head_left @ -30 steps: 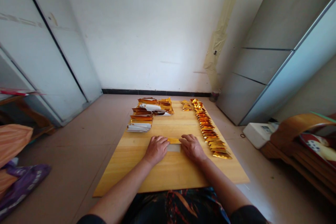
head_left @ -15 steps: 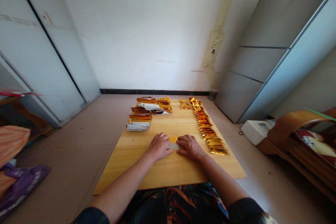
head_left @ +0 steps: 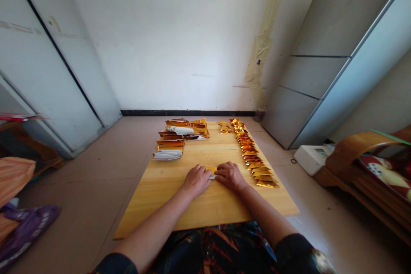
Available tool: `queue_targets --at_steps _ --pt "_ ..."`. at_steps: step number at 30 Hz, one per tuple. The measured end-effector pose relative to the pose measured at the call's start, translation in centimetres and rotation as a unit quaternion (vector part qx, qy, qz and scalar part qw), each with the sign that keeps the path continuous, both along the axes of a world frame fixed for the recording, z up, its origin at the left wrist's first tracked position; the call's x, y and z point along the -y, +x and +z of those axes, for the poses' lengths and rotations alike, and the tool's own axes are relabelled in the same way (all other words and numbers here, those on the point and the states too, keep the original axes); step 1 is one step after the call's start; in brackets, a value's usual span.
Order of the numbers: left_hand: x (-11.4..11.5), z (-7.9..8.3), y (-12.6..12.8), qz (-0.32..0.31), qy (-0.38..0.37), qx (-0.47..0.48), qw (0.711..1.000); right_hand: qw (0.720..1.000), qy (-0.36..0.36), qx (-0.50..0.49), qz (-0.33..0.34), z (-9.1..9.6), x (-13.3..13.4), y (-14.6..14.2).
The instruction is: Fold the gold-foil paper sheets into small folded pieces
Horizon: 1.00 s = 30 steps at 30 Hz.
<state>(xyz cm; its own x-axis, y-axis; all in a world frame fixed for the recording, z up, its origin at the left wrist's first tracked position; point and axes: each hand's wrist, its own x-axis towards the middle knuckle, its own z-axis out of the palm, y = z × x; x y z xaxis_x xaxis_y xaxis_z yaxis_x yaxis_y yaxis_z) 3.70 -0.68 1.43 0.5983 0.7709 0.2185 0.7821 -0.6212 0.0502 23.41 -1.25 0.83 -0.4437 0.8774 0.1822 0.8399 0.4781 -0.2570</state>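
A small sheet of gold paper (head_left: 211, 170) with a pale underside lies on the wooden board in front of me, its near edge turned up. The fingers of my left hand (head_left: 197, 180) are bent and pinch its left end. At the right end, my right hand (head_left: 231, 175) presses on the same sheet with curled fingers. Parts of the paper are hidden under both hands. To the right runs a long overlapping row of folded gold foil pieces (head_left: 251, 154). Stacks of gold and white paper sheets (head_left: 168, 154) lie at the back left.
The wooden board (head_left: 154, 209) reaches close to my lap. A few loose gold pieces (head_left: 225, 127) lie at its far edge. A grey fridge (head_left: 308, 72) and a wooden seat (head_left: 356, 171) stand right; a purple bag (head_left: 28, 231) lies on the floor at left.
The near edge of the gold paper has been folded up, so less of its grey side shows. My hands have drawn closer together, fingers more curled. The view has shifted slightly.
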Motion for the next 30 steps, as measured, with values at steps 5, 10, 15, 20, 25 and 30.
queue_targets --at_steps 5,10,15,20,25,30 --pt "0.7 -0.6 0.5 0.034 0.018 -0.031 0.999 0.999 -0.007 -0.032 0.044 -0.2 -0.1 0.8" --pt "1.1 -1.4 0.2 0.041 0.025 -0.010 0.999 0.997 0.005 -0.064 0.039 -0.6 0.1 1.1" --pt "1.3 -1.6 -0.1 0.039 0.020 0.022 0.999 0.996 0.012 -0.090 0.005 -1.0 -0.2 0.6" --pt "1.5 -1.7 -0.1 0.050 0.017 0.051 0.997 0.994 -0.007 -0.105 -0.029 -1.3 -0.6 0.2" --pt "1.6 -1.4 0.3 0.077 0.006 0.056 0.995 0.992 -0.022 -0.097 -0.075 -0.8 -0.8 -0.7" --pt "1.6 -1.4 0.2 0.086 -0.003 0.068 0.994 0.988 -0.040 -0.089 -0.118 0.0 -0.8 -1.6"
